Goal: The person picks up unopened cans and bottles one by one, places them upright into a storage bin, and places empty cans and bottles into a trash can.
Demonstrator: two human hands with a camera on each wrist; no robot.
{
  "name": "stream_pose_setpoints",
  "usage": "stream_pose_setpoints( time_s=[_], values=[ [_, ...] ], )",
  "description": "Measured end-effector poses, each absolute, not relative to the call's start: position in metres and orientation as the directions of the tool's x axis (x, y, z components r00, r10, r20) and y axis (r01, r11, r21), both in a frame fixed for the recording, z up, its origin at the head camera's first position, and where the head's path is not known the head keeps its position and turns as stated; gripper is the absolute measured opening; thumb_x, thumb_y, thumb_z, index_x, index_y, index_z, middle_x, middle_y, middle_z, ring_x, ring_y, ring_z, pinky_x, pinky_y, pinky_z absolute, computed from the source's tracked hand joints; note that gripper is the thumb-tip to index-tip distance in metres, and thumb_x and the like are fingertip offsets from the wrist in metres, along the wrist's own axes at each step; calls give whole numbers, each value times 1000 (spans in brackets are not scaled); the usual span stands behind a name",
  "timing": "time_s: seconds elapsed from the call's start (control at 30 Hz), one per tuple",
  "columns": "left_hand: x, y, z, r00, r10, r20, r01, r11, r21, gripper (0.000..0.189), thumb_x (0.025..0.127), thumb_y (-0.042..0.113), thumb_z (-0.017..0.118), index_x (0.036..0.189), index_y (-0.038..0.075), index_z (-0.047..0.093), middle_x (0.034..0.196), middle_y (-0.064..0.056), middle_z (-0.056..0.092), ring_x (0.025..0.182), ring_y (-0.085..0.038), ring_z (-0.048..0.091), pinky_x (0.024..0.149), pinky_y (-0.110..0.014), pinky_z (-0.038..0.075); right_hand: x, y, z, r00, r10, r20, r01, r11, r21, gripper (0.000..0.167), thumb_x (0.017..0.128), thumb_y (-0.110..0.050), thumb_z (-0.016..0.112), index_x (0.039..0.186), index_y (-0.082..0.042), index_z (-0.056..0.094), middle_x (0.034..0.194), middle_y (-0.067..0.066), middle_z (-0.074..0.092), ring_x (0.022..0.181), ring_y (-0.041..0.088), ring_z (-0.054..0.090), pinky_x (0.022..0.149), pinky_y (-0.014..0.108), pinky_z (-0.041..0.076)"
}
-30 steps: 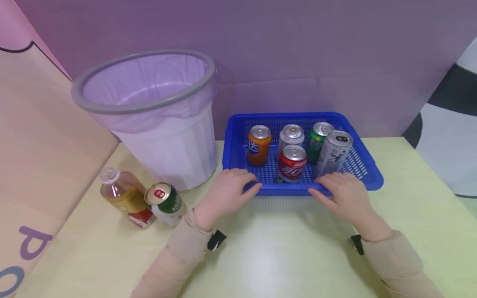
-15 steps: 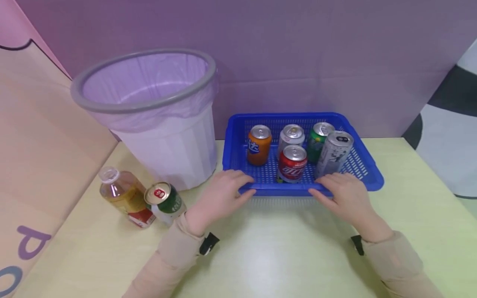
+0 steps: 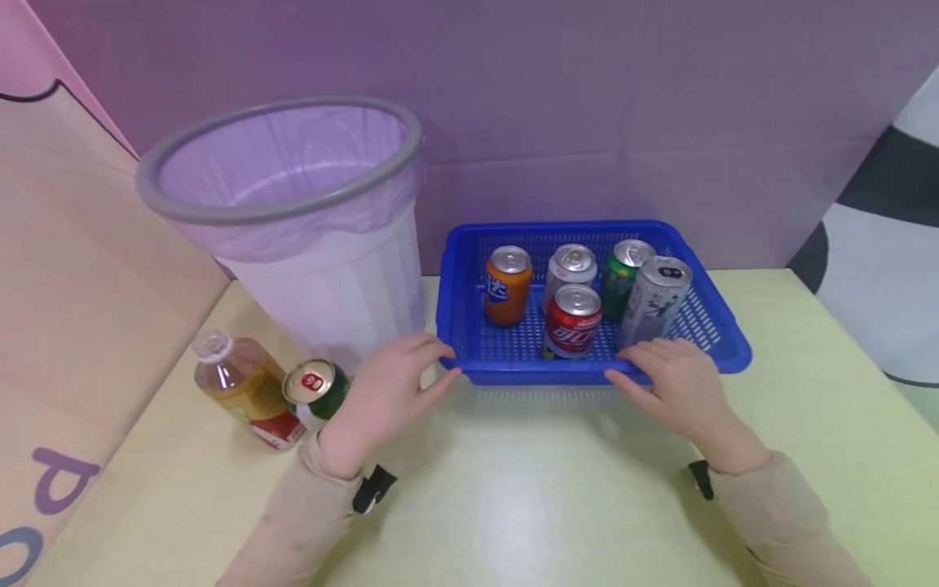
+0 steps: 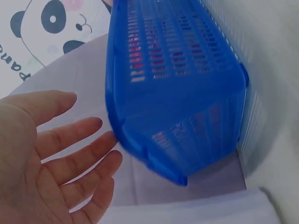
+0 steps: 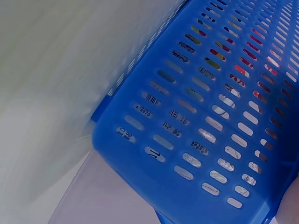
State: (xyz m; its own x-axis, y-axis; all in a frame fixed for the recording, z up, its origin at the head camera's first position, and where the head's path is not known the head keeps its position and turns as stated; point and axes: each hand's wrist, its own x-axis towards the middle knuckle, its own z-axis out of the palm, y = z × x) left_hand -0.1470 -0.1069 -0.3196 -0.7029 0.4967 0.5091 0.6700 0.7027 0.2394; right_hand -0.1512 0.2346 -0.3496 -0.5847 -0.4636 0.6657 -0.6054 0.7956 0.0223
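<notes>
A blue plastic basket (image 3: 535, 373) with perforated walls stands on the table. Inside are an orange soda can (image 3: 508, 297), a red can (image 3: 574, 326), a silver-topped white can (image 3: 575, 265), a green can (image 3: 619, 285) and a tall grey can (image 3: 655, 302), all upright. My right hand (image 3: 678, 387) grips the basket's front rim on the right, fingers over it and thumb outside. At the left front corner, my left hand (image 3: 381, 395) has its fingers apart. In the left wrist view, that hand's fingertips (image 4: 110, 140) are right at the rim.
A white bin (image 3: 345, 285) with a grey rim and purple liner stands left of the basket. In front of it are a clear bottle (image 3: 253, 391) of amber liquid and a green-and-white can (image 3: 315, 391), partly hidden by my left hand. A purple wall (image 3: 587, 106) rises behind.
My left hand has moved left along the front rim to the basket's corner, off its earlier hold, and now overlaps the green-and-white can. The right hand and the basket stay in place.
</notes>
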Motion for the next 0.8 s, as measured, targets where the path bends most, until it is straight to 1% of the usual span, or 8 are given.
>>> stream_pose_setpoints(
  time_s=[0.1,0.27,0.47,0.53,0.63,0.73,0.77,0.8],
  values=[
    [-146,-115,-318,-719,483,501,651,720,241,20,85,24,70,96,8,70,93,-3,69,87,-20,65,78,-34,54,-151,235,-350,-585,-464,665,-602,798,27,72,96,-61,27,82,-4,69,72,8,68,62,25,61,56,40,48],
    [-141,-135,-315,-752,440,490,607,753,254,22,85,24,70,100,7,69,98,-5,69,92,-22,65,80,-38,54,-152,236,-351,-591,-466,658,-601,799,25,72,96,-61,27,83,-4,69,73,8,68,63,25,62,57,40,48],
    [-138,-165,-315,-789,395,469,553,790,265,21,86,21,68,100,6,69,98,-6,69,92,-24,65,81,-40,53,-152,235,-351,-590,-468,658,-604,796,24,71,96,-61,27,82,-5,69,73,7,68,63,24,61,56,40,48],
    [-137,-172,-314,-790,386,477,547,795,263,20,86,21,68,99,5,69,97,-6,69,90,-24,65,80,-40,54,-152,235,-350,-587,-468,660,-606,795,25,71,96,-61,27,82,-5,69,72,7,68,63,24,61,56,40,47],
    [-135,-181,-312,-794,360,489,527,809,260,21,86,21,68,100,5,69,98,-6,69,81,-21,64,73,-39,54,-151,235,-350,-585,-468,662,-605,796,28,71,96,-61,27,82,-5,69,73,7,68,63,24,61,56,40,47],
    [-132,-188,-310,-805,330,492,502,821,271,21,86,20,68,100,5,69,99,-9,68,75,-20,62,68,-38,53,-151,235,-350,-583,-469,664,-604,796,32,71,97,-60,27,82,-5,69,73,8,68,63,25,62,56,40,47],
    [-132,-190,-309,-810,321,490,493,826,274,21,86,19,68,100,4,69,100,-10,68,74,-20,62,67,-38,53,-151,235,-350,-582,-470,664,-604,796,33,71,97,-60,27,82,-5,69,73,8,68,63,25,62,56,40,47],
    [-131,-193,-308,-812,315,492,486,831,270,21,85,19,69,100,4,70,100,-11,68,76,-21,63,68,-39,54,-151,235,-350,-583,-470,663,-604,796,32,71,97,-61,27,82,-5,69,73,8,68,63,25,62,56,40,47]
  ],
)
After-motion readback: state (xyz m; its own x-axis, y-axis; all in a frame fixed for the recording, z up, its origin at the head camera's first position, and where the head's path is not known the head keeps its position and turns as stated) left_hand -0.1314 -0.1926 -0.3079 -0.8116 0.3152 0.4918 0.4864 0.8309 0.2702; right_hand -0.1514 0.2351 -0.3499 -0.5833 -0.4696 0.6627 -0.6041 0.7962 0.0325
